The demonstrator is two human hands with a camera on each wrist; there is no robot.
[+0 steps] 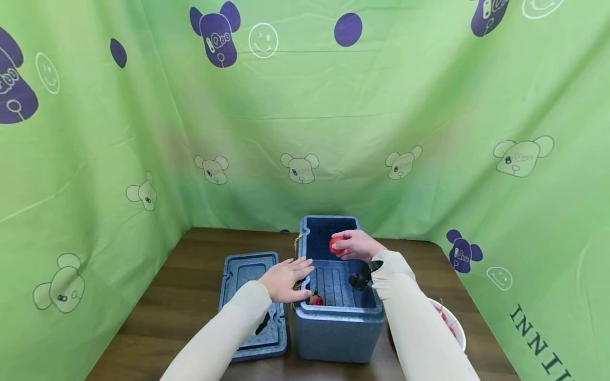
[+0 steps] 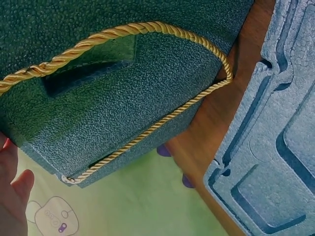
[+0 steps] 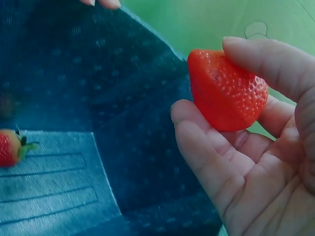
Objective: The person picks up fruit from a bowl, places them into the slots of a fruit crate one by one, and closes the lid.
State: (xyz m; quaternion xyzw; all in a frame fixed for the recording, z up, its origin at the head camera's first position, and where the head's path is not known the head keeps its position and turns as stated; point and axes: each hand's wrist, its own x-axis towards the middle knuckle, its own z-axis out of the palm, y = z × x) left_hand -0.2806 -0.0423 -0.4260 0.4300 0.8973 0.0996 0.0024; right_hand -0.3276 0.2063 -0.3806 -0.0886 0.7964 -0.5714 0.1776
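Observation:
A red strawberry (image 3: 226, 91) is pinched between the thumb and fingers of my right hand (image 1: 360, 245). The hand holds it above the inside of a blue-grey foam box (image 1: 339, 338), which stands uncovered. A second strawberry (image 1: 316, 299), with green leaves, lies on the box floor near the front left corner. My left hand (image 1: 286, 280) rests at the box's left rim with its fingers extended. Only part of that hand shows in the left wrist view, beside the box wall.
The box's lid (image 1: 250, 272) lies on the wooden table (image 1: 157, 312), left of the box. A gold rope (image 2: 147, 132) hangs along the box's side. To the right, partly behind my sleeve, stands a white bowl (image 1: 461, 338) with red things in it. A green printed cloth surrounds the table.

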